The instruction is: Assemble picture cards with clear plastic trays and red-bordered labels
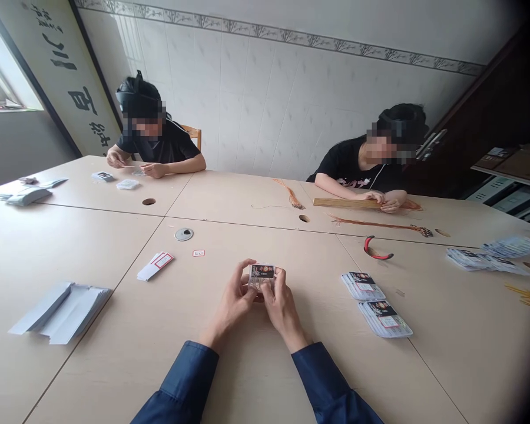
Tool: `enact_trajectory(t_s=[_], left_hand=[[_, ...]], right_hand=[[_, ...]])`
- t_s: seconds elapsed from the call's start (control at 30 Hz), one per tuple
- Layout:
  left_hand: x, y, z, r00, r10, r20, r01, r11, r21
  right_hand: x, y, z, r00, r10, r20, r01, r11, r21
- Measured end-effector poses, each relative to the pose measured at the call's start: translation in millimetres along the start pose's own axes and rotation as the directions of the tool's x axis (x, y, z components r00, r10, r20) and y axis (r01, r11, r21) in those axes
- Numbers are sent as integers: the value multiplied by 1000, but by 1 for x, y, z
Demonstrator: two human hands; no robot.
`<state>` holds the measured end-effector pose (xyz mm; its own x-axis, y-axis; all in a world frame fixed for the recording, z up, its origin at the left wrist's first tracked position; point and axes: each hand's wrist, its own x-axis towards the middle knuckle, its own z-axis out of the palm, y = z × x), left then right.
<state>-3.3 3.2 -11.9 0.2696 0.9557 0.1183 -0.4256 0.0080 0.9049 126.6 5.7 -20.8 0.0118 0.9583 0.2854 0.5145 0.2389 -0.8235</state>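
Note:
A small clear plastic pack with a black printed label point(262, 271) is held upright over the table between both my hands. My left hand point(239, 287) grips its left side, with the thumb on the front. On its right side my right hand point(279, 294) is closed, the thumb pressing low on the front face. Thin pale shapes show behind the clear front, too small to make out. Something reddish peeks out below the pack, mostly hidden by my thumbs. To the right lie two fanned stacks of similar labelled packs point(385, 318).
White folded papers point(77, 306) lie left, near red-bordered labels point(156, 265), a loose sticker point(198, 253) and a round metal disc point(184, 234). Right are a red-black curved object point(377, 250) and more packs point(481, 261). Two co-workers point(159, 141) sit opposite, near orange cord bundles point(380, 224).

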Motion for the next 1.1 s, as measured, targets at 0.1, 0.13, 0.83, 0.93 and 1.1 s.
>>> enact_trajectory(t_s=[0.1, 0.13, 0.83, 0.93, 1.1], left_hand=[[0, 0, 0, 1000, -1, 15, 1, 1000, 2], [0, -1, -1, 1000, -1, 17, 1, 1000, 9], [1, -5, -3, 1000, 24, 1, -24, 997, 69], [0, -5, -3, 1000, 18, 0, -18, 998, 66], [-1, -4, -3, 1000, 10, 8, -10, 999, 31]], right_hand=[[0, -1, 0, 1000, 7, 12, -7, 1000, 13], [0, -2, 0, 1000, 16, 16, -16, 1000, 15], [0, 2, 3, 999, 37, -28, -38, 998, -47], [0, 3, 2, 998, 42, -38, -43, 998, -39], [0, -1, 0, 999, 51, -4, -51, 999, -8]])
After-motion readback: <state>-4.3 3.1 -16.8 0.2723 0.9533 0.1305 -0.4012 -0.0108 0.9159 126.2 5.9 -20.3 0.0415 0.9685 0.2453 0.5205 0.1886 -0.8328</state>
